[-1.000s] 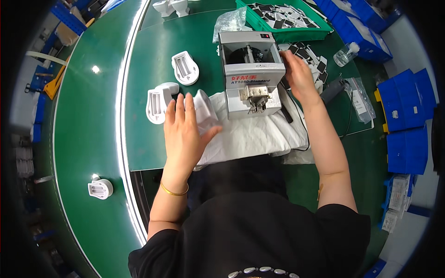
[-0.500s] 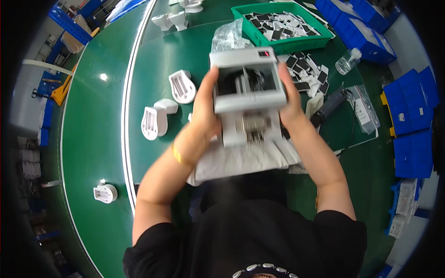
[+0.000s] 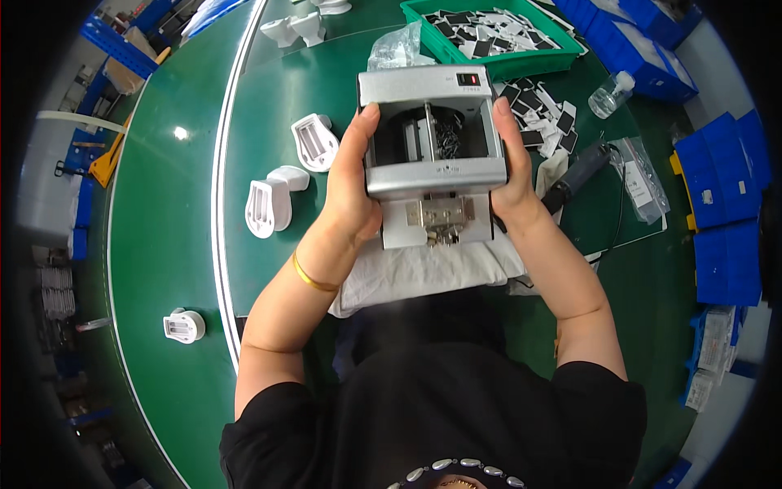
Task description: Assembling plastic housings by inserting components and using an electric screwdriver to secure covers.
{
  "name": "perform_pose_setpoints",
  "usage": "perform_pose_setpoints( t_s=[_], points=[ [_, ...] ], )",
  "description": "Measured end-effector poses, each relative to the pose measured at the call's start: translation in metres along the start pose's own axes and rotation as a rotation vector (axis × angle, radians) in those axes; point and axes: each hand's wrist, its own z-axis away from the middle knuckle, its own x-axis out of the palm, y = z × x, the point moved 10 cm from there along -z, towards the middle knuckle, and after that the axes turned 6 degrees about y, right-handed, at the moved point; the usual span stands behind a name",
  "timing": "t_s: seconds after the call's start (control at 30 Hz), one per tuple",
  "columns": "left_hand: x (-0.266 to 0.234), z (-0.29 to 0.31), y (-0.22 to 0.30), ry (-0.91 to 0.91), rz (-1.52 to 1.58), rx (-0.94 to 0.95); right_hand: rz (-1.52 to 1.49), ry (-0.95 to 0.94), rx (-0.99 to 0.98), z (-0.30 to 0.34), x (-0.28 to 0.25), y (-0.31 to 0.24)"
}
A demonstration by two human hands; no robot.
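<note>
Between my two hands is a silver screw feeder (image 3: 436, 173), a boxy machine with a red-lit switch at its far right corner. Small dark screws show in its open middle, beside a metal rail. A metal fitting (image 3: 441, 214) projects from its near side over a white plate. My left hand (image 3: 352, 175) grips the left side, thumb on the upper edge. On the opposite side my right hand (image 3: 513, 171) holds it the same way. The fingers under the machine are hidden. A pale cloth (image 3: 423, 273) lies just below it at the table's near edge.
White plastic housings (image 3: 316, 143) stand to the left, one farther off (image 3: 185, 326). A green crate (image 3: 562, 59) of black and white pieces is behind, with more pieces (image 3: 554, 122) loose beside it. An electric screwdriver (image 3: 582, 171), a bottle (image 3: 607, 98) and blue bins (image 3: 721, 204) are at right.
The screw feeder, blurred before, now looks sharp and slightly larger, shifted a little left and away from me. Both hands have moved with it and keep their grip.
</note>
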Motion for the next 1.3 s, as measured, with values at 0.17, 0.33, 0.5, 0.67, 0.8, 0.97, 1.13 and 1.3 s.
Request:
perform_pose_setpoints(
  t_s=[0.17,0.33,0.5,0.67,0.8,0.97,1.13,1.3],
  points=[
    [-0.003,-0.009,0.004,0.027,-0.013,0.009,-0.089,-0.104,0.114,-0.015,0.011,0.004],
    [-0.027,-0.046,-0.021,0.075,-0.033,-0.129,-0.08,-0.013,0.215,-0.04,-0.005,0.04],
    [-0.029,-0.053,-0.025,0.117,-0.08,-0.178,-0.111,-0.08,0.354,-0.046,-0.013,0.06],
    [-0.071,-0.053,0.001,0.115,-0.439,-0.003,-0.092,0.002,0.277,-0.054,-0.025,0.063],
    [-0.083,0.043,0.08,0.135,-1.182,0.553,0.515,0.145,-0.055,-0.072,-0.081,0.003],
    [-0.214,0.145,0.2,0.813,-1.942,0.836,0.855,0.293,-0.116,-0.072,-0.209,-0.053],
    [-0.392,0.202,0.21,1.249,-2.056,-0.25,0.853,0.347,-0.05,-0.064,-0.22,-0.059],
    [-0.482,0.241,0.204,0.738,-2.301,-0.294,0.825,0.273,-0.101,-0.059,-0.178,-0.047]
  ],
)
